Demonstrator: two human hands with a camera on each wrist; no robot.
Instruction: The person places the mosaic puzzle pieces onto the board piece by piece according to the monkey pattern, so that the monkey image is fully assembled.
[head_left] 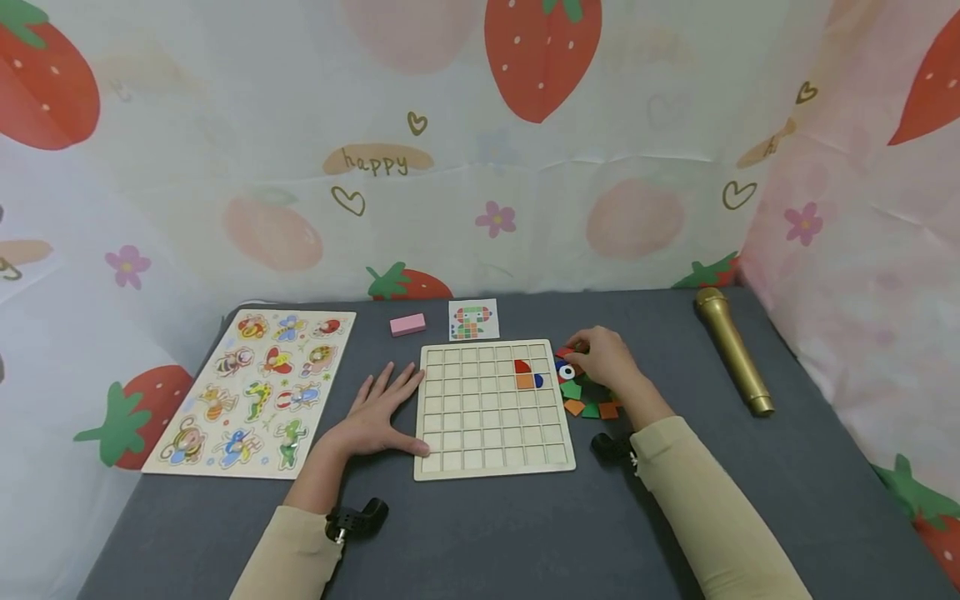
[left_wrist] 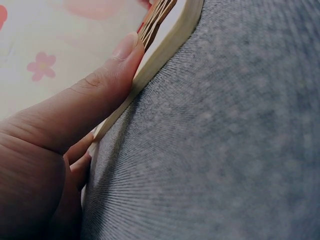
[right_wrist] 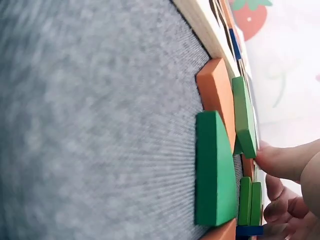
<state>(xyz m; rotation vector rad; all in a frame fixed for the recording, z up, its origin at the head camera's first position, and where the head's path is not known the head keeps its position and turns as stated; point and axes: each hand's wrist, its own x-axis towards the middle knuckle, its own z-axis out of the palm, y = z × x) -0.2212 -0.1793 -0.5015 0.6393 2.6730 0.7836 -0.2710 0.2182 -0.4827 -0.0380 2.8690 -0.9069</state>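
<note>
A pale wooden grid board [head_left: 480,417] lies in the middle of the table. Red, orange and blue pieces [head_left: 525,381] sit in a few cells at its upper right. My left hand [head_left: 378,417] rests along the board's left side with fingers spread; in the left wrist view the thumb [left_wrist: 107,75] lies against the board's edge. To the right of the board, my right hand [head_left: 603,358] bends its fingers over a pile of coloured pieces, fingertips at a red piece [head_left: 565,353]. I cannot tell whether it pinches one. Green blocks [right_wrist: 216,170] lie near its thumb in the right wrist view.
A white sheet with cartoon insect pictures [head_left: 258,392] lies at the left. Behind the board are a pink block [head_left: 407,325] and a small pattern card [head_left: 473,320]. A gold microphone [head_left: 733,354] lies at the right. Printed curtains [head_left: 450,208] hang behind the grey table.
</note>
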